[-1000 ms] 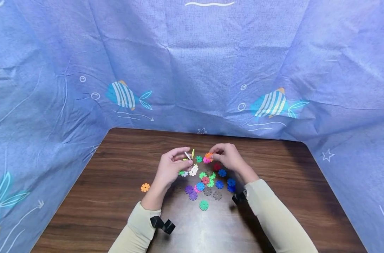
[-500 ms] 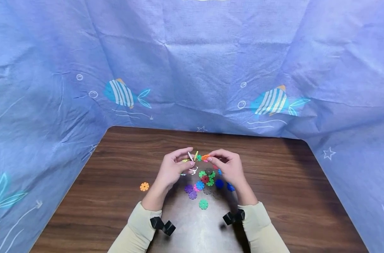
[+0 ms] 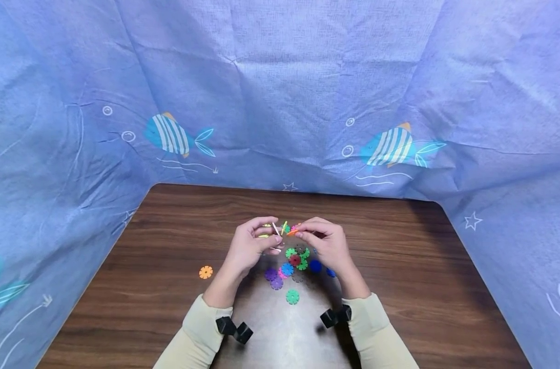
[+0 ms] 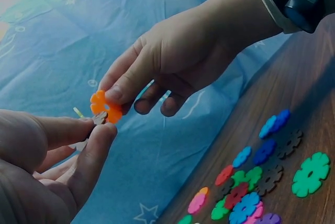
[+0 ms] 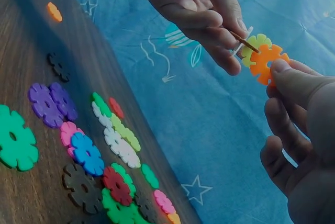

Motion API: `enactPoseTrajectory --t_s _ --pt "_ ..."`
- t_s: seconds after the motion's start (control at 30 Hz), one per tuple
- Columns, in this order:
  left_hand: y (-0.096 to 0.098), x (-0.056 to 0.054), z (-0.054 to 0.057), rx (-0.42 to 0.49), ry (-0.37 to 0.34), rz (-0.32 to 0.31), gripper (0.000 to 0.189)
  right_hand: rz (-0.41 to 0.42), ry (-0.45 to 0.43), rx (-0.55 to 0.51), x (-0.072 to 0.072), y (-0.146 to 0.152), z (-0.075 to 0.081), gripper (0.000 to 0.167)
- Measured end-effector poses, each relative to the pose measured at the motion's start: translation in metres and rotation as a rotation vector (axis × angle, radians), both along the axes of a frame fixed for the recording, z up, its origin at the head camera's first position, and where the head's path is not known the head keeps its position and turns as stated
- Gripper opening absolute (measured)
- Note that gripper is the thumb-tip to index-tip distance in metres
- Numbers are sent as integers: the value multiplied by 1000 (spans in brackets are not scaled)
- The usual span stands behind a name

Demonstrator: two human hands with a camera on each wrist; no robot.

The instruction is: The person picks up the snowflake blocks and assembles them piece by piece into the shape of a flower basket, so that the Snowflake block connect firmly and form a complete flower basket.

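My left hand (image 3: 247, 246) pinches a small cluster of joined notched plastic discs between thumb and fingers. In it are a brown disc (image 4: 99, 119), a yellow disc (image 5: 247, 56) and a white disc (image 3: 275, 228). From the other side, my right hand (image 3: 327, 242) pinches an orange flower-shaped disc (image 5: 263, 71) by its edge. The orange disc's rim meets the brown disc's edge, close by the left fingertips. Both hands are raised over the far middle of the table, and the lower right-hand fingers are loosely bent.
Loose notched discs lie below the hands, among them a green disc (image 3: 289, 299), a purple disc (image 5: 41, 106) and a dark red disc (image 5: 116, 186). A lone orange disc (image 3: 203, 273) lies left. Behind the brown table (image 3: 123, 307) hangs a blue fish-patterned cloth (image 3: 280, 102).
My right hand has lifted the orange disc from beside the pink one and carried it left to the cluster. My left hand has stayed nearly in place, holding the cluster.
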State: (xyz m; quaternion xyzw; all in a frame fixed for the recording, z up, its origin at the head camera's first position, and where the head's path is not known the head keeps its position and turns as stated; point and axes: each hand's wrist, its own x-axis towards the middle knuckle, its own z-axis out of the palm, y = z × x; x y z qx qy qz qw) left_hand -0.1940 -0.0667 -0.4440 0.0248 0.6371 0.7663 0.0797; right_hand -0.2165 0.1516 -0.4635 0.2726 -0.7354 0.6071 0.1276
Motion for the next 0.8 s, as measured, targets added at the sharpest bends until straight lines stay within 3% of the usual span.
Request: enactPoseTrajectory --t_s 0.2,0.4,0.6,0.8 --pt "2 1 1 -12 3 6 43 -26 95 44 0 -5 -2 14" --pt "0 2 0 12 2 16 41 -22 108 41 9 -14 9 10" --pt "-2 2 1 25 22 20 38 22 7 30 5 -6 8 13" --pt "-6 0 4 -3 83 61 42 -57 -126 200 -16 10 2 23"
